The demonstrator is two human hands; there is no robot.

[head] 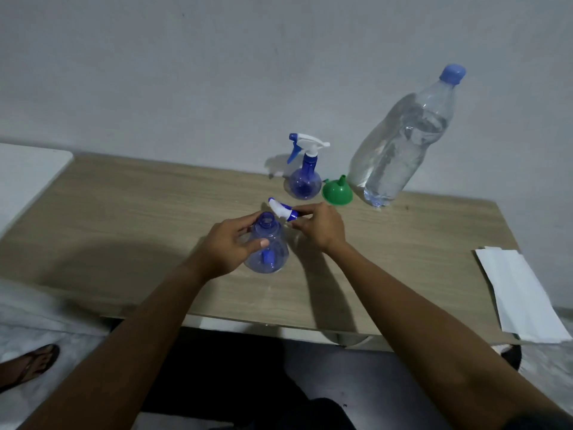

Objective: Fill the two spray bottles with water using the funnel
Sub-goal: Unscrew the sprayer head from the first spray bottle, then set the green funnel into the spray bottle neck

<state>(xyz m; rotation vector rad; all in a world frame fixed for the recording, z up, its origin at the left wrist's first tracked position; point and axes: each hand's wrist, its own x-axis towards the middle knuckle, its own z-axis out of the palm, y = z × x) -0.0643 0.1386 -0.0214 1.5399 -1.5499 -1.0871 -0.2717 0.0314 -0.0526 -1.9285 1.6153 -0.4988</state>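
Head view.

1. Desk [124,218]: a wood-grain top set against a plain wall. It carries all the task items.
2. Open spray bottle [277,240]: a translucent blue, round-bodied bottle standing upright near the middle of the desk. Its threaded neck is uncovered. A small blue part shows inside the body.
3. Left hand [231,243]: its fingers and thumb are curled round the upper body of the open spray bottle from the left side, gripping it.
4. Sprayer head [282,210]: a white and blue trigger unit, off the bottle, just beyond and to the right of the uncovered neck.
5. Right hand [322,226]: it pinches the sprayer head at its blue collar end, between thumb and fingertips.
6. Second spray bottle [303,181]: the same blue type, standing upright farther back near the wall, with its white and blue trigger head fitted.
7. Funnel [333,191]: green, resting mouth down with its spout up, between the second spray bottle and the water bottle [400,141].
8. The water bottle is a large clear bottle with a blue cap [452,73], standing at the back right and holding water.
9. White paper [524,293] lies on the right end of the desk.
10. A foot in a sandal [34,361] rests on the floor at lower left.
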